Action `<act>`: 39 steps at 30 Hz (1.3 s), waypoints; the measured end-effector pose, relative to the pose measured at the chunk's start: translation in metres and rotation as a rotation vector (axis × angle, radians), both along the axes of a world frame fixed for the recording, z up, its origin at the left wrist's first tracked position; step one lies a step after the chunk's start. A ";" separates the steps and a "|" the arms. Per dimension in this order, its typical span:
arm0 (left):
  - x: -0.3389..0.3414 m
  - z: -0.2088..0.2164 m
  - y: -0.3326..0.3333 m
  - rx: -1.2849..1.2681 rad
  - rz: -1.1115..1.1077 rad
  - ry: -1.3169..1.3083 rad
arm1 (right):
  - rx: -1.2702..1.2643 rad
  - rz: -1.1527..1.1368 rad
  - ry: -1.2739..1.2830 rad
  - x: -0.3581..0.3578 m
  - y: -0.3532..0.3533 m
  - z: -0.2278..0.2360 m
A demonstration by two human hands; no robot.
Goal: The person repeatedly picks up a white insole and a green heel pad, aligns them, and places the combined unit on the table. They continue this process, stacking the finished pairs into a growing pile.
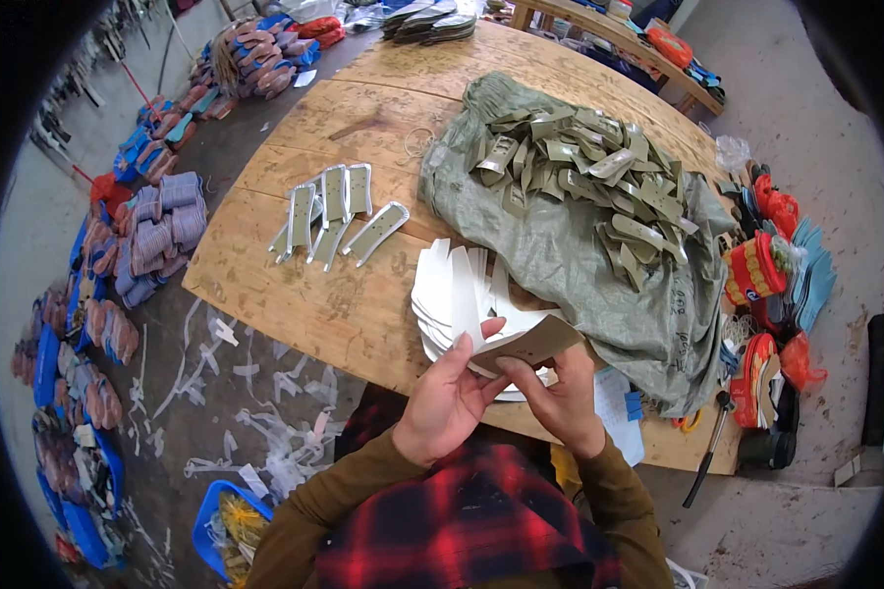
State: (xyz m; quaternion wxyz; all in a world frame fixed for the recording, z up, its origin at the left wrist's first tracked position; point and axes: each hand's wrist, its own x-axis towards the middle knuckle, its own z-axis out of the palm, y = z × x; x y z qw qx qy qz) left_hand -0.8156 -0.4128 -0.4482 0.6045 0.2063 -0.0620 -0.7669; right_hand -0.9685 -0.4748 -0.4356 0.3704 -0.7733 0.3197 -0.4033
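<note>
Head view: the right hand pinches a greyish piece under its thumb; the left hand, half curled, is at the piece's left end, whether gripping I cannot tell. White strips lie just beyond the left hand, white-edged pieces farther to its left, a green sack beyond the right hand.

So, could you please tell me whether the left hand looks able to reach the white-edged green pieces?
Probably yes: bare tabletop lies between the left hand and the white-edged green pieces, though it may first have to let go of the grey-green piece.
</note>
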 end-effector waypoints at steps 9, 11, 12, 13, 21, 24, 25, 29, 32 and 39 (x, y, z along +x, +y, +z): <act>-0.004 -0.004 0.000 -0.025 0.006 -0.021 | 0.008 -0.025 0.001 -0.002 0.000 -0.004; -0.005 -0.005 0.000 -0.032 0.004 -0.028 | 0.010 -0.027 0.004 -0.003 0.000 -0.004; -0.005 -0.005 0.000 -0.036 0.003 -0.034 | -0.028 -0.030 0.032 -0.003 0.000 -0.002; -0.005 -0.004 0.000 -0.040 0.002 -0.040 | -0.066 -0.034 0.061 -0.004 0.000 0.001; -0.001 0.011 -0.005 -0.144 -0.062 -0.237 | -0.251 -0.028 0.015 -0.008 0.001 0.001; 0.020 0.016 -0.022 -0.288 -0.053 -0.738 | -0.413 -0.023 0.017 -0.014 0.008 0.003; 0.025 0.022 -0.026 -0.293 -0.078 -0.894 | -0.467 -0.022 0.062 -0.017 0.010 0.005; 0.036 0.060 -0.024 -0.426 -0.024 -1.473 | -0.608 -0.012 0.175 -0.027 0.015 0.015; 0.027 0.067 -0.014 -0.617 0.132 -1.609 | -0.603 -0.007 0.243 -0.031 0.018 0.020; 0.011 0.056 -0.004 -0.736 0.238 -1.647 | -0.536 0.004 0.319 -0.031 0.018 0.020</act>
